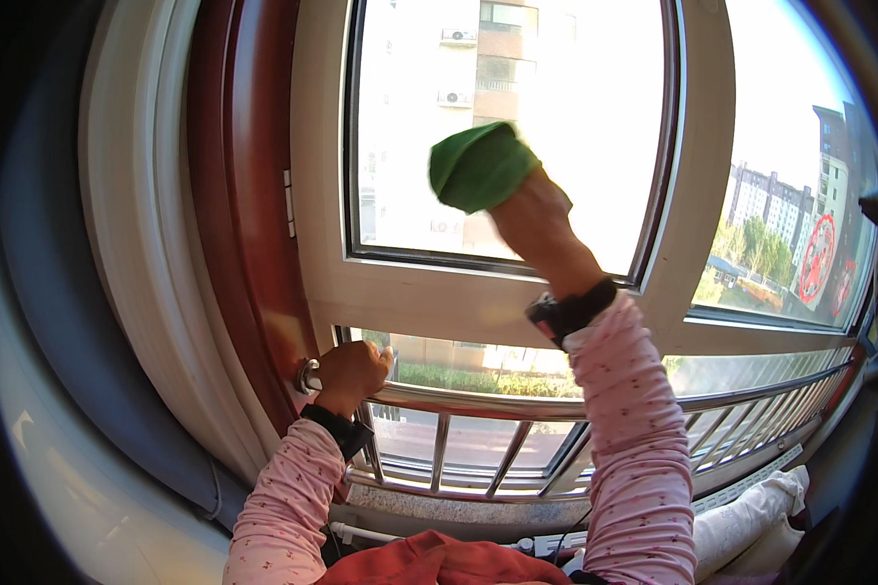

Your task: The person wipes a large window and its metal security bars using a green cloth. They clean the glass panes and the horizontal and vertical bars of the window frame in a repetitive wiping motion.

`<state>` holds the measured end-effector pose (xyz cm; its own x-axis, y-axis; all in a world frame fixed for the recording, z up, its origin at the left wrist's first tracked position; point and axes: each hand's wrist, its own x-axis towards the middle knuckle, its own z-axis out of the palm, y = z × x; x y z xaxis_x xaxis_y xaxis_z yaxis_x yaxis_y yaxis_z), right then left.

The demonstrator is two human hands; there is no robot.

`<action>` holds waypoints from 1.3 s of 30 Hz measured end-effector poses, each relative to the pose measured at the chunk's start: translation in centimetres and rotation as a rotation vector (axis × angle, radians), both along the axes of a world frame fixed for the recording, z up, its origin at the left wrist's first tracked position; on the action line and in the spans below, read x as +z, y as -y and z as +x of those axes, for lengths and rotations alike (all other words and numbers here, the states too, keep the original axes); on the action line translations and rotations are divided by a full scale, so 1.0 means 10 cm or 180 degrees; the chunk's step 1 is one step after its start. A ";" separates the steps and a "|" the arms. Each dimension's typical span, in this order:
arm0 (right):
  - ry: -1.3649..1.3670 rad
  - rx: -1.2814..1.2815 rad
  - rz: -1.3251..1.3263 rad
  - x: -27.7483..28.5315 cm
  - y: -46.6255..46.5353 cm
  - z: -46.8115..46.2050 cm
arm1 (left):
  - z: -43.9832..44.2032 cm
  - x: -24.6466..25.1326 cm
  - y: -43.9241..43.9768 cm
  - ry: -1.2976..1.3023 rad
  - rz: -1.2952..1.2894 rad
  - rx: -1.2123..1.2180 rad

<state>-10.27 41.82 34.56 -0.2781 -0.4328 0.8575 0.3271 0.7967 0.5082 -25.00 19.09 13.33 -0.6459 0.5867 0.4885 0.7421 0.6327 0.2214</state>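
My right hand (530, 212) is raised in front of the window pane (593, 131), holding a green cloth (483, 167) that covers its fingers. Whether the cloth touches the glass cannot be told. Lower left, my left hand (355, 369) is closed around the top rail of a metal railing (483, 400), close to where the rail meets the red-brown window frame (252, 219). Both wrists bear black bands, and the sleeves are pink with a small print.
Pale curtains (143, 219) and a dark blue curtain (58, 241) hang at the left. Upright bars stand below the rail, above a stone sill (468, 506). A white radiator (746, 479) and white cloth (750, 512) are at the lower right. Red decorations (817, 257) mark the right pane.
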 end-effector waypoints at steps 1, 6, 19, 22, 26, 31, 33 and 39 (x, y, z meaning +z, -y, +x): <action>-0.0381 0.0138 0.0048 0.12 -0.13 0.09 | 0.00 0.00 0.00 0.0069 -0.0009 -0.0008; -0.0478 0.0770 -0.0055 1.17 -0.86 0.62 | 0.05 0.04 -0.01 0.0198 -0.0040 -0.0034; -0.0413 -0.0016 -0.0504 2.06 0.28 -0.94 | 0.05 -0.01 0.01 -0.0157 0.0216 -0.0038; -0.0827 0.0319 0.0222 1.75 0.75 -1.31 | 0.03 -0.02 0.02 -0.0203 0.0267 -0.0100; -0.0354 0.0571 0.0212 1.82 0.60 -1.20 | 0.02 -0.01 0.03 0.0024 0.0308 -0.0029; -0.1153 0.0443 0.1589 2.14 -0.28 -0.19 | 0.06 0.01 0.04 0.0111 0.0327 0.0094; -0.1241 -0.0290 0.1337 2.18 -0.63 0.29 | 0.06 0.01 0.03 0.0169 0.0162 0.0165; -0.1406 -0.0392 0.0570 1.95 -1.16 0.88 | 0.04 0.03 0.02 0.0183 0.0044 0.0152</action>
